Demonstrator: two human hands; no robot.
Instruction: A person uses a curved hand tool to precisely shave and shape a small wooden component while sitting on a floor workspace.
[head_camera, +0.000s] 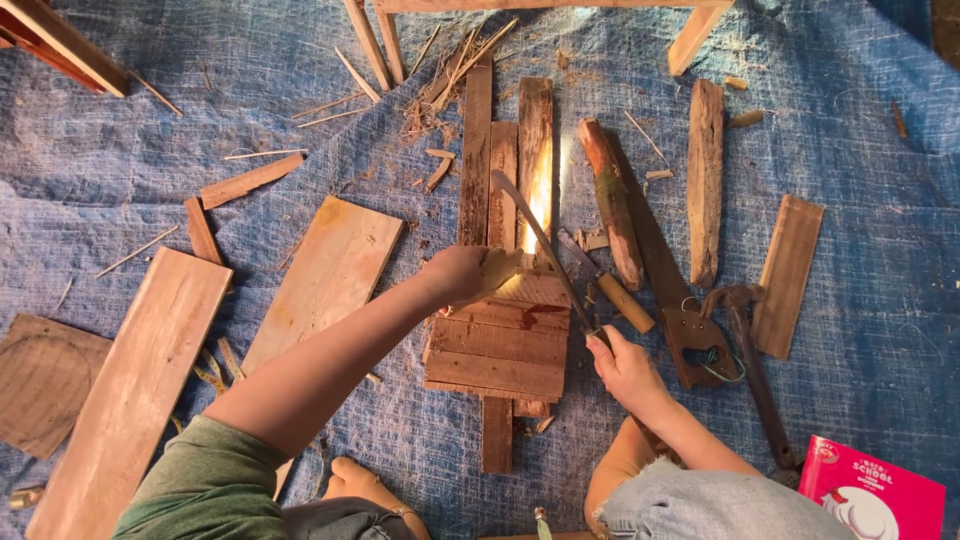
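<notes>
Right hand (628, 366) fingers clenched round knife (545, 250) handle, blade slanting over plank panel (500, 345); left hand (462, 273) fingers gripping pale wood piece (503, 266) at panel's top edge; saw (672, 285) right of panel.

The red box (872, 495) is cut off at the bottom edge, and sun glare perhaps hides one plank (536, 165).

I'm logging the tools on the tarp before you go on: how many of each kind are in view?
Machete, in the right hand: 1
Handsaw: 1
Chisel: 1
Claw hammer: 1
Total: 4 tools

The left hand holds a small wood piece, not a tool.
</notes>
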